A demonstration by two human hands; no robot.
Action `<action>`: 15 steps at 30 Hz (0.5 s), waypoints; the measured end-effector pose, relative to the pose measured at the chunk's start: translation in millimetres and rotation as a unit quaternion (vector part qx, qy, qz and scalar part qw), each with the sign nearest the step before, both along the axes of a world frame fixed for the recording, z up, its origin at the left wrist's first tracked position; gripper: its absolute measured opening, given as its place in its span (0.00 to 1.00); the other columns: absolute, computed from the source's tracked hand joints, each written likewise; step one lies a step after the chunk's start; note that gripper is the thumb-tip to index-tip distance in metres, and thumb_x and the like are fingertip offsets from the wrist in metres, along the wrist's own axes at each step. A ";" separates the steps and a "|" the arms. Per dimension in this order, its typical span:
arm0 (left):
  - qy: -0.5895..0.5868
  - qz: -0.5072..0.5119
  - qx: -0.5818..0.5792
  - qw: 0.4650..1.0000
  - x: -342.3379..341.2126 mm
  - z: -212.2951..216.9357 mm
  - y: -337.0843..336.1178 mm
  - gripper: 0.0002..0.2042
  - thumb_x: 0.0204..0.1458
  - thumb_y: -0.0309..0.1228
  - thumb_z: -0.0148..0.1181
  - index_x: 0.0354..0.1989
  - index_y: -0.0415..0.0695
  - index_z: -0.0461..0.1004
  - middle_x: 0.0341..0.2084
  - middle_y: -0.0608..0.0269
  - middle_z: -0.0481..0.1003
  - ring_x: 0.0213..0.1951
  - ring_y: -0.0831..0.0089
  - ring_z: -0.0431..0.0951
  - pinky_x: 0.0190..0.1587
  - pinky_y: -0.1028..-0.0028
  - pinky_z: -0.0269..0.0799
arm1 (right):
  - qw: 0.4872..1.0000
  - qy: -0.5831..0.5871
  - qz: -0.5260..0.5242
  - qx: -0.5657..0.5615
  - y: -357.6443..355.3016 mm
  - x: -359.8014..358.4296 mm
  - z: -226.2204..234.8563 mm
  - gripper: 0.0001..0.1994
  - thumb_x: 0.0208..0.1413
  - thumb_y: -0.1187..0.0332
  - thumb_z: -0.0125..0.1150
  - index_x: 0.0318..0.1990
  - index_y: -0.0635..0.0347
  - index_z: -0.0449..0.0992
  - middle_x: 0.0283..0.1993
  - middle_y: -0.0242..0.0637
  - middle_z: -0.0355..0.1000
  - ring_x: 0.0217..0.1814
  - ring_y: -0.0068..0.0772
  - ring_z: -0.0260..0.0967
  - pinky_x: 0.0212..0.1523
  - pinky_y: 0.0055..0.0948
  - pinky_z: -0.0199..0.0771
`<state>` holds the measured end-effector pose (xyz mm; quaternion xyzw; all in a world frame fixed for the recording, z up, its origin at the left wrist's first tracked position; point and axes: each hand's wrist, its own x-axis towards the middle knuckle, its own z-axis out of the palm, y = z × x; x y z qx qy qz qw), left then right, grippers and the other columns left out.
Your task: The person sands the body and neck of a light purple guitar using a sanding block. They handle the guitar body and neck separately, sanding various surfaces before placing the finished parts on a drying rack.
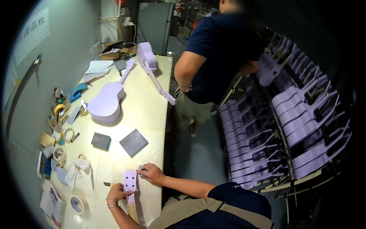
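Observation:
A lilac ukulele headstock (130, 176) with four-sided hole pattern lies near the front of the table, its neck running toward me. My left hand (117, 193), with bracelets at the wrist, is closed around the neck just below the headstock, thumb on top. Beside the headstock's right edge is my right hand (153, 174), its fingers closed on a small grey piece of sandpaper (142, 167). The sandpaper touches or nearly touches that edge; I cannot tell which. The ukulele's body is out of sight. A dark-bladed tool (107, 184) lies by my left hand.
Two lilac ukuleles (105, 102) (148, 57) lie farther up the table (146, 114). Grey sanding blocks (101, 141) and a grey square pad (134, 143) are nearer. Tape rolls (79, 204) line the left. A person (219, 57) stands by racks of ukuleles (293, 110) on the right.

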<state>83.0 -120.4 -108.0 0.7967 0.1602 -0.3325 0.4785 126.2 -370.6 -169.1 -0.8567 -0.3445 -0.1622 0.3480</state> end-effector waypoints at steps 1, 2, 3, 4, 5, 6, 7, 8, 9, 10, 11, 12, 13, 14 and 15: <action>0.016 0.007 -0.008 1.000 2.2 1.8 -0.3 0.23 0.37 0.35 0.76 0.36 0.34 0.71 0.19 0.65 0.74 0.22 0.77 0.76 0.24 0.76 0.75 | 1.000 -0.007 0.006 0.003 -1.9 1.4 0.3 0.21 0.48 0.69 0.64 0.52 0.50 0.74 0.43 0.35 0.70 0.39 0.38 0.68 0.39 0.31 0.69; 0.031 0.013 -0.016 0.999 3.8 -0.3 1.7 0.22 0.38 0.34 0.75 0.36 0.34 0.72 0.19 0.65 0.75 0.22 0.77 0.76 0.24 0.76 0.75 | 1.000 -0.014 0.010 0.008 -2.4 2.7 -0.2 0.21 0.48 0.69 0.64 0.53 0.50 0.74 0.43 0.36 0.70 0.39 0.38 0.68 0.39 0.32 0.70; 0.033 0.030 -0.042 0.998 4.0 -6.0 4.4 0.19 0.40 0.33 0.74 0.34 0.35 0.72 0.18 0.65 0.75 0.21 0.78 0.76 0.24 0.76 0.75 | 1.000 -0.006 0.008 0.013 -3.3 3.5 0.0 0.21 0.49 0.69 0.63 0.54 0.51 0.74 0.47 0.38 0.70 0.41 0.40 0.70 0.41 0.33 0.72; 0.038 0.034 -0.062 0.997 3.9 -10.1 5.3 0.18 0.41 0.33 0.74 0.33 0.36 0.72 0.18 0.64 0.75 0.21 0.77 0.76 0.24 0.76 0.75 | 1.000 0.007 -0.001 0.011 -2.9 2.1 0.2 0.22 0.49 0.70 0.63 0.55 0.51 0.73 0.50 0.39 0.69 0.44 0.41 0.70 0.44 0.34 0.71; 0.043 0.037 -0.082 0.995 4.4 -11.8 7.0 0.18 0.41 0.33 0.74 0.32 0.36 0.72 0.18 0.64 0.75 0.21 0.77 0.76 0.24 0.76 0.75 | 1.000 0.020 -0.012 0.008 -1.6 1.3 2.2 0.22 0.50 0.70 0.62 0.55 0.52 0.73 0.53 0.40 0.69 0.47 0.43 0.69 0.47 0.35 0.71; 0.046 0.040 -0.101 0.993 4.6 -13.5 8.7 0.17 0.41 0.34 0.74 0.31 0.37 0.72 0.18 0.64 0.75 0.21 0.77 0.76 0.24 0.76 0.75 | 0.999 0.031 -0.024 0.005 -0.4 1.7 5.3 0.23 0.50 0.70 0.61 0.56 0.52 0.72 0.56 0.41 0.68 0.50 0.44 0.69 0.50 0.36 0.71; 0.050 0.055 -0.125 0.989 3.6 -15.4 10.1 0.17 0.41 0.34 0.73 0.29 0.38 0.72 0.17 0.65 0.74 0.20 0.79 0.74 0.24 0.78 0.73 | 0.999 0.044 -0.016 -0.003 2.0 2.5 6.0 0.24 0.50 0.71 0.61 0.57 0.52 0.70 0.57 0.42 0.66 0.52 0.44 0.68 0.53 0.37 0.69; 0.047 0.052 -0.136 0.988 0.7 -20.4 10.5 0.17 0.41 0.35 0.74 0.29 0.38 0.72 0.17 0.65 0.74 0.19 0.79 0.73 0.24 0.78 0.73 | 0.998 0.056 -0.008 -0.011 2.6 4.1 8.2 0.25 0.50 0.71 0.61 0.59 0.52 0.69 0.59 0.42 0.65 0.54 0.44 0.67 0.55 0.39 0.68; 0.043 0.049 -0.147 0.987 -3.5 -26.2 10.4 0.18 0.40 0.36 0.74 0.29 0.38 0.72 0.17 0.66 0.74 0.19 0.80 0.73 0.24 0.79 0.72 | 0.998 0.068 -0.002 -0.019 2.7 4.7 9.5 0.26 0.50 0.71 0.61 0.60 0.52 0.67 0.61 0.42 0.63 0.56 0.44 0.66 0.58 0.40 0.67; 0.040 0.042 -0.159 0.986 -3.7 -30.1 9.5 0.18 0.39 0.36 0.75 0.29 0.38 0.72 0.17 0.66 0.73 0.18 0.80 0.72 0.24 0.79 0.71 | 0.997 0.074 -0.001 -0.027 1.5 4.3 8.3 0.27 0.50 0.72 0.60 0.60 0.53 0.67 0.61 0.43 0.63 0.57 0.45 0.66 0.59 0.41 0.66; 0.026 -0.003 -0.113 0.993 -2.2 -29.3 10.7 0.22 0.34 0.39 0.78 0.29 0.38 0.73 0.16 0.68 0.72 0.18 0.82 0.70 0.25 0.80 0.69 | 0.996 0.080 -0.002 -0.034 -0.3 3.9 7.4 0.27 0.50 0.72 0.60 0.61 0.54 0.66 0.62 0.44 0.62 0.57 0.46 0.65 0.60 0.41 0.65; 0.020 -0.012 -0.123 0.992 -2.3 -32.5 8.8 0.23 0.32 0.39 0.78 0.29 0.38 0.73 0.16 0.69 0.72 0.18 0.82 0.70 0.25 0.80 0.68 | 0.995 0.087 -0.003 -0.041 -2.0 3.0 7.2 0.27 0.50 0.73 0.59 0.61 0.54 0.65 0.62 0.45 0.61 0.58 0.47 0.64 0.60 0.41 0.64; 0.016 -0.024 -0.134 0.991 -2.0 -37.5 5.1 0.24 0.30 0.40 0.79 0.29 0.38 0.73 0.16 0.69 0.72 0.18 0.82 0.70 0.25 0.80 0.68 | 0.994 0.095 -0.006 -0.043 -4.3 1.6 7.9 0.27 0.50 0.73 0.59 0.61 0.54 0.66 0.62 0.46 0.62 0.58 0.48 0.64 0.60 0.41 0.64; 0.010 -0.038 -0.143 0.989 -0.2 -35.9 1.5 0.25 0.28 0.41 0.79 0.29 0.37 0.74 0.15 0.69 0.72 0.19 0.82 0.70 0.25 0.80 0.68 | 0.994 0.101 -0.009 -0.049 -5.4 0.9 7.0 0.27 0.50 0.73 0.59 0.60 0.55 0.66 0.62 0.46 0.62 0.58 0.48 0.64 0.61 0.41 0.64; 0.010 -0.072 -0.114 0.991 2.3 -32.0 -0.5 0.23 0.31 0.34 0.79 0.33 0.35 0.74 0.19 0.67 0.75 0.22 0.83 0.74 0.27 0.80 0.71 | 0.993 0.108 -0.012 -0.056 -6.8 -0.2 5.8 0.26 0.50 0.73 0.59 0.60 0.55 0.66 0.62 0.46 0.62 0.58 0.48 0.64 0.61 0.41 0.64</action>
